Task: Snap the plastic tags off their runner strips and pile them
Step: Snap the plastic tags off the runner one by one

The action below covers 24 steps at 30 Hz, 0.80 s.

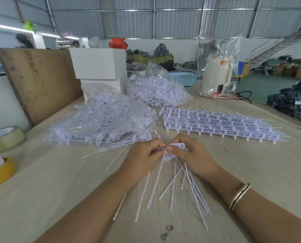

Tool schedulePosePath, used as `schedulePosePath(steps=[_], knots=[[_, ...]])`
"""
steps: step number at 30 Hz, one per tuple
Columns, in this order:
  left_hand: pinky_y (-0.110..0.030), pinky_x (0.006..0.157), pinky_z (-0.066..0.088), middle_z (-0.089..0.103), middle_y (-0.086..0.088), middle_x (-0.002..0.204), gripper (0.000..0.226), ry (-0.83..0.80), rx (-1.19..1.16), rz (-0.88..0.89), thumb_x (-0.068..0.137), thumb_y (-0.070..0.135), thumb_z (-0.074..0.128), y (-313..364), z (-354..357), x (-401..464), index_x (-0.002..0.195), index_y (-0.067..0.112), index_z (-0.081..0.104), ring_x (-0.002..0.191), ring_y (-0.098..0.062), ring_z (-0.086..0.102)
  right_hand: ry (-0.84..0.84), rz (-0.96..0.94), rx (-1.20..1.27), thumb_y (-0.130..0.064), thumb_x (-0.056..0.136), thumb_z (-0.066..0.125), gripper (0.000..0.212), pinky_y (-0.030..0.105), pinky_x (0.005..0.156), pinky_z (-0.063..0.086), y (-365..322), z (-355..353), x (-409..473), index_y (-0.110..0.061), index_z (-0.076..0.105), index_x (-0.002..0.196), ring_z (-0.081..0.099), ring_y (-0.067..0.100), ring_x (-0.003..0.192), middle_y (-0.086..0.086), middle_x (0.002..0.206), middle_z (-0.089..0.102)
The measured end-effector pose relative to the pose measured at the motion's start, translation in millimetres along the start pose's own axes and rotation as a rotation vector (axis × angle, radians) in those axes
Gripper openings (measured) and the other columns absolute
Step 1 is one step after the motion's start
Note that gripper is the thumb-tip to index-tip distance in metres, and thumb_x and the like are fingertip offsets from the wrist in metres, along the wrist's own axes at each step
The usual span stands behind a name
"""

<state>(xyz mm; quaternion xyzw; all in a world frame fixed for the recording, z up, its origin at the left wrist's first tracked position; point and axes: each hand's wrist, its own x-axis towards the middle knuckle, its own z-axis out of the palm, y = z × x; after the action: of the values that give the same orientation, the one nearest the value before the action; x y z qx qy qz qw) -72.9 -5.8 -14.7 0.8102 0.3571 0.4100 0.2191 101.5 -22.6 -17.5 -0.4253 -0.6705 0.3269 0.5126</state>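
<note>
At the near middle of the wooden table, the left hand and right hand meet thumb to thumb, each with fingers curled tight around a runner strip of white plastic tags. The flat tag heads show just above the right hand's knuckles, while the long thin tails fan down toward the person, some apparently lying on the table. A gold bangle sits on the right forearm.

Loose snapped tags lie just beyond the left hand, at the edge of a clear bag of tags. A flat stack of unbroken runner strips waits farther out on the right, and a second clear bag sits behind.

The risks look modest. A twist placed too far along a tail could bend or tear the thin stem rather than break it cleanly at the runner. The splayed tails may tangle with each other, so one pull could drag several tags loose at once or scatter them away from the pile. Freed tags dropped near the stack of unbroken strips could get mixed in with it.

No writing or brand can be read; the orange mark on the cream kettle inside its plastic wrap is too blurred to make out, and the tape rolls at left show no lettering.
</note>
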Motion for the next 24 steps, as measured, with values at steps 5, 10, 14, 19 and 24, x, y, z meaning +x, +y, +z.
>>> schedulePosePath(steps=[5, 10, 14, 19, 24], knots=[[-0.013, 0.077, 0.049, 0.073, 0.017, 0.084, 0.017, -0.021, -0.332, -0.109, 0.085, 0.009, 0.067, 4.1, 1.1, 0.7, 0.085, 0.026, 0.067, 0.084, -0.002, 0.069, -0.018, -0.067, 0.146, -0.025, 0.078, 0.066, 0.012, 0.024, 0.065, 0.048, -3.3, 1.7, -0.3, -0.014, 0.064, 0.075, 0.061, 0.016, 0.068, -0.001, 0.071, 0.071], [-0.013, 0.075, 0.049, 0.074, 0.01, 0.088, 0.024, -0.011, -0.423, -0.143, 0.084, 0.012, 0.069, 3.8, 1.5, 0.3, 0.079, 0.036, 0.07, 0.088, -0.007, 0.069, -0.024, -0.062, 0.126, -0.013, 0.084, 0.065, 0.008, 0.015, 0.061, 0.046, -5.7, 1.5, -1.0, -0.011, 0.064, 0.076, 0.06, 0.003, 0.062, -0.006, 0.067, 0.07], [-0.012, 0.07, 0.048, 0.075, 0.005, 0.085, 0.012, -0.021, -0.478, -0.145, 0.082, 0.013, 0.069, 4.2, 1.6, 1.0, 0.083, 0.025, 0.07, 0.081, -0.005, 0.069, -0.005, -0.024, 0.124, -0.008, 0.086, 0.064, 0.01, 0.026, 0.068, 0.052, -5.5, 0.7, -1.4, 0.001, 0.064, 0.082, 0.064, 0.016, 0.069, 0.012, 0.079, 0.073], [-0.003, 0.054, 0.042, 0.071, 0.018, 0.072, 0.016, -0.023, -0.459, -0.107, 0.085, 0.008, 0.064, 8.6, -0.6, -0.1, 0.084, 0.024, 0.067, 0.068, 0.008, 0.065, 0.024, 0.006, 0.145, -0.008, 0.085, 0.064, 0.007, 0.036, 0.075, 0.056, -7.9, 2.2, -2.6, -0.002, 0.065, 0.081, 0.07, 0.023, 0.073, 0.011, 0.073, 0.072], [-0.003, 0.049, 0.039, 0.07, 0.016, 0.066, 0.014, -0.019, -0.447, -0.097, 0.086, 0.002, 0.062, 9.4, -0.9, 0.3, 0.083, 0.016, 0.066, 0.063, 0.009, 0.062, 0.013, -0.013, 0.168, -0.018, 0.08, 0.064, 0.015, 0.033, 0.072, 0.058, -10.5, 2.7, -2.9, -0.003, 0.065, 0.083, 0.071, 0.023, 0.072, 0.011, 0.073, 0.072]])
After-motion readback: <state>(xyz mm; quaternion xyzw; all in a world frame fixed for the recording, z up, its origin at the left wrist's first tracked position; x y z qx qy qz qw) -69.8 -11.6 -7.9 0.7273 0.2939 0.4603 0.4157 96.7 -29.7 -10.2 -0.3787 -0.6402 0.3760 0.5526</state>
